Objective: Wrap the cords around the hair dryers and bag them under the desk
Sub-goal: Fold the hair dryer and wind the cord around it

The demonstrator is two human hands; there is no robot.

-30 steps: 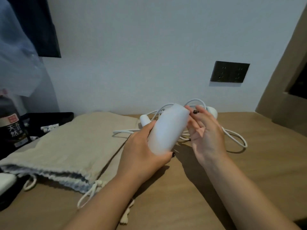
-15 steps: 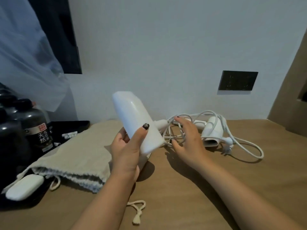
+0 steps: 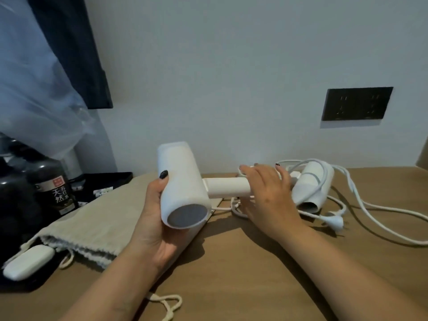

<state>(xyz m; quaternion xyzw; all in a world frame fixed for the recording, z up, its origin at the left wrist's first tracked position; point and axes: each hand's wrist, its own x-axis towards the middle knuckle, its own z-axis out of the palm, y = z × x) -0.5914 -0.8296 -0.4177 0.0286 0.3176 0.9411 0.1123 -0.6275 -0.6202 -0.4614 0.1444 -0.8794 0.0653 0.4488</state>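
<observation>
My left hand [image 3: 152, 218] wraps its curled fingers round the barrel of the white plastic hair dryer [image 3: 183, 186], lifted at the centre of the frame, its grey round end facing me. My right hand [image 3: 268, 195] lies over the dryer's handle, fingers spread and fairly straight; whether they clasp it I cannot tell. A second white hair dryer [image 3: 311, 184] lies at right amid loose white cord [image 3: 370, 209] on the brown wooden desk [image 3: 254, 274]. The beige cloth drawstring bag [image 3: 92, 218] lies lower left.
</observation>
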